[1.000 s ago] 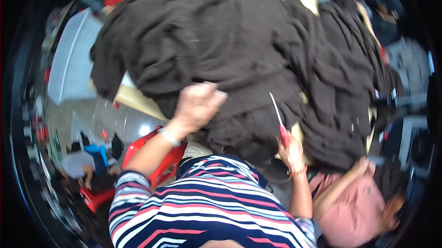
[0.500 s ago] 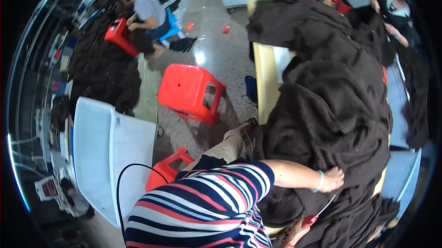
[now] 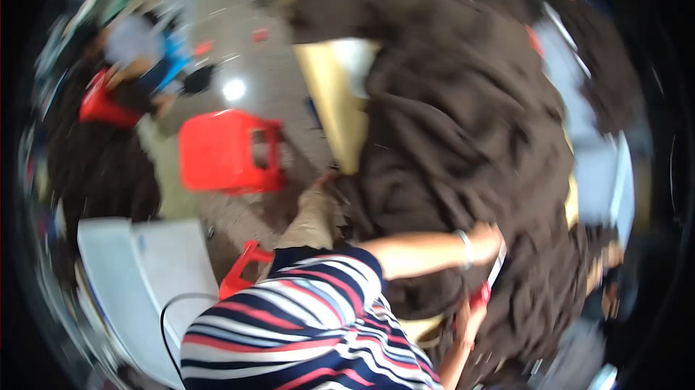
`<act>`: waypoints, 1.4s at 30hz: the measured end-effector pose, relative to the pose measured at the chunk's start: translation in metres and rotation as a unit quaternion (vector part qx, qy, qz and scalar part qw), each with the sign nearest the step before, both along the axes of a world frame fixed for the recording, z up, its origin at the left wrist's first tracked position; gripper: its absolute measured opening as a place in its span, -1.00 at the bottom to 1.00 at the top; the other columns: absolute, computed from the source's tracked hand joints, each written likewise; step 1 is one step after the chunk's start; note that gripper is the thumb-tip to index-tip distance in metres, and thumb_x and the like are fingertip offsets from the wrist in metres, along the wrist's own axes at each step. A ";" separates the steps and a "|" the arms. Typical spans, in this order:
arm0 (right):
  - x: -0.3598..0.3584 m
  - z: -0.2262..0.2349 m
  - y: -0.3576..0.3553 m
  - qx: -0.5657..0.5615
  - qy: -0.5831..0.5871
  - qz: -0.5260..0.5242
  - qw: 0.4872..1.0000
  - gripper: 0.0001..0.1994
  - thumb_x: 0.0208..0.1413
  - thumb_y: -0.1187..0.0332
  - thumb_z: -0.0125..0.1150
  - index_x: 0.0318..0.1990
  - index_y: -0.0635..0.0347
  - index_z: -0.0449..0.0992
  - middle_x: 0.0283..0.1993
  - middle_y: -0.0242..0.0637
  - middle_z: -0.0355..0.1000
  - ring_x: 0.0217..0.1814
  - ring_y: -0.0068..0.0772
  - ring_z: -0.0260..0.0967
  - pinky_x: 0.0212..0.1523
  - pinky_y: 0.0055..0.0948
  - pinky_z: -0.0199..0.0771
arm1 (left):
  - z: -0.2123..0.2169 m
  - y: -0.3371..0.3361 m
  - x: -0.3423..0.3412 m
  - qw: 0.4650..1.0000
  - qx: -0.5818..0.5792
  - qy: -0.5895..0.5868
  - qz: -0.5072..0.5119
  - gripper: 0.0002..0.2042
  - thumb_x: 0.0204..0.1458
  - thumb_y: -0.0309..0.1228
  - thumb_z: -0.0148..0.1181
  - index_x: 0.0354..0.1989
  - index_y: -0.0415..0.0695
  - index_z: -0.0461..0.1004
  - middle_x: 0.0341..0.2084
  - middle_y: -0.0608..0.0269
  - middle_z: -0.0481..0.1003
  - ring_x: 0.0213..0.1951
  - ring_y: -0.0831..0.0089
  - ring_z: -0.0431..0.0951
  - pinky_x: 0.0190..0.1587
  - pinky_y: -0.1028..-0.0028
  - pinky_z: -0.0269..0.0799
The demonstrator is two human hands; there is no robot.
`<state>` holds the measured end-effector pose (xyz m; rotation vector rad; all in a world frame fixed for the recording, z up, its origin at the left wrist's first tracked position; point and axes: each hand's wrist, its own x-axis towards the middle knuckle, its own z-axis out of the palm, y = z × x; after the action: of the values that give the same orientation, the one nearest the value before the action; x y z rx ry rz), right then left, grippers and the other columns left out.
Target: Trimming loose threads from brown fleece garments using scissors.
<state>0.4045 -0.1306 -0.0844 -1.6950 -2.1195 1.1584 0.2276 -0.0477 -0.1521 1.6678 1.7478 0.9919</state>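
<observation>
A large heap of dark brown knitted fabric (image 3: 456, 122) covers the table in front of me. My left hand (image 3: 485, 239), with a pale band at the wrist, is closed on a bit of this fabric; blur softens its fingers. Just below it, my right hand (image 3: 470, 320) grips a red-handled tool (image 3: 480, 294) with a narrow, straight, pale metal blade. The blade points up to the fingers of my left hand, and I cannot tell whether it touches the cloth. What kind of tool it is does not show clearly.
The yellow table edge (image 3: 329, 100) shows beside the fabric. Red stools (image 3: 221, 151) stand on the floor at left, near a white bin (image 3: 108, 267). A seated person (image 3: 134, 46) handles dark cloth at far left. Another person's hand (image 3: 614, 254) is at the table's right edge.
The whole view has swung and blurred, shifting the scene leftward. My right hand has come up closer to my left hand, bringing the blade beside its fingers. The left hand remains on the fabric.
</observation>
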 end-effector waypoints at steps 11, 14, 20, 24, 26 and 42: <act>-0.017 0.042 -0.033 -0.064 -0.172 -0.024 0.983 -0.69 0.04 0.15 0.24 -0.20 0.19 0.54 -0.34 0.12 0.49 -0.21 0.17 0.47 -0.17 -0.08 0.48 | -0.071 0.016 -0.054 0.912 -0.097 -0.392 -0.075 -0.86 0.04 -0.65 0.13 -0.23 -0.20 0.46 -0.35 0.40 0.46 -0.28 0.61 0.43 -0.19 0.59 0.37; -0.012 0.037 -0.035 -0.071 -0.148 -0.016 0.986 -0.71 0.03 0.14 0.24 -0.25 0.17 0.55 -0.38 0.10 0.49 -0.26 0.16 0.48 -0.19 -0.08 0.49 | -0.051 0.008 -0.058 0.903 -0.143 -0.390 -0.107 -0.81 0.06 -0.66 0.10 -0.16 -0.20 0.48 -0.31 0.39 0.48 -0.26 0.62 0.44 -0.17 0.59 0.37; 0.018 0.017 -0.006 -0.017 -0.212 -0.079 0.974 -0.74 0.04 0.17 0.17 -0.27 0.18 0.56 -0.36 0.03 0.54 -0.28 0.10 0.53 -0.19 -0.05 0.52 | -0.045 -0.002 -0.062 0.915 -0.135 -0.365 -0.111 -0.66 0.04 -0.63 0.11 0.04 -0.28 0.48 -0.22 0.32 0.50 -0.17 0.63 0.44 -0.09 0.63 0.36; 0.005 0.033 -0.008 -0.033 -0.191 -0.019 0.981 -0.73 0.07 0.15 0.14 -0.29 0.18 0.56 -0.39 0.04 0.53 -0.29 0.10 0.53 -0.20 -0.03 0.51 | -0.031 0.000 -0.063 0.912 -0.166 -0.366 -0.078 -0.63 0.01 -0.63 0.14 0.06 -0.24 0.49 -0.45 0.53 0.39 -0.53 0.77 0.13 -0.50 0.69 0.08; 0.003 0.028 -0.015 -0.021 -0.154 -0.014 0.988 -0.73 0.08 0.16 0.13 -0.30 0.19 0.55 -0.41 0.05 0.52 -0.31 0.10 0.52 -0.21 -0.03 0.51 | -0.028 0.000 -0.065 0.916 -0.178 -0.351 -0.082 -0.62 0.01 -0.63 0.15 0.06 -0.23 0.49 -0.46 0.54 0.39 -0.56 0.78 0.12 -0.53 0.69 0.07; 0.038 0.008 -0.034 -0.014 -0.117 -0.144 0.982 -0.75 0.13 0.22 0.08 -0.16 0.17 0.49 -0.37 0.08 0.52 -0.27 0.16 0.51 -0.22 0.02 0.48 | -0.025 0.038 0.002 0.971 -0.008 0.153 -0.185 -0.73 -0.09 -0.36 0.32 -0.21 -0.20 0.56 -0.34 0.03 0.54 -0.21 0.08 0.55 -0.07 0.22 0.47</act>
<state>0.4423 -0.1645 -0.0763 -2.1576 -1.8962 0.9487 0.2298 -0.0097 -0.1771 2.1260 1.5308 0.5715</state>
